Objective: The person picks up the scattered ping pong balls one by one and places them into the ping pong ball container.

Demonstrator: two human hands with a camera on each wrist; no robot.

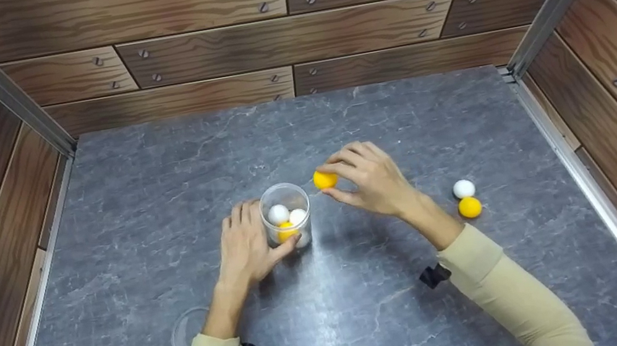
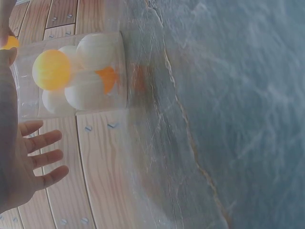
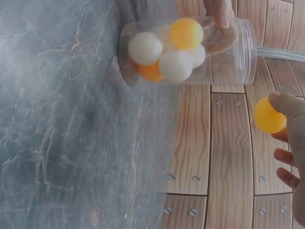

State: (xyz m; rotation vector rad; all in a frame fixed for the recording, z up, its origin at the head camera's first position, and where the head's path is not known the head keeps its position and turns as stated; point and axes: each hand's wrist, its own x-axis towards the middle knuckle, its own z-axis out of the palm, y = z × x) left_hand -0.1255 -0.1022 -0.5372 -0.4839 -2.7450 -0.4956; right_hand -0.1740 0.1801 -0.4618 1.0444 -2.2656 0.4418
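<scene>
A clear plastic jar [image 1: 282, 193] stands upright on the table, holding several white and orange table tennis balls [image 3: 145, 48]. My left hand [image 1: 246, 243] holds the jar at its left, with the thumb across the near side. In the left wrist view, the other left fingers [image 2: 50, 140] are spread beside the jar. Just right of the open rim, my right hand [image 1: 369, 178] pinches an orange table tennis ball [image 1: 324, 179] between thumb and fingertips. The right wrist view shows this ball [image 3: 269, 115] in the air, apart from the jar.
A white ball [image 1: 464, 189] and an orange ball [image 1: 470, 207] lie together on the table at the right. A clear round lid [image 1: 184, 331] lies at the front left, partly under the left forearm. Wood-patterned walls [image 1: 286, 39] border the dark marbled table [image 1: 205, 153].
</scene>
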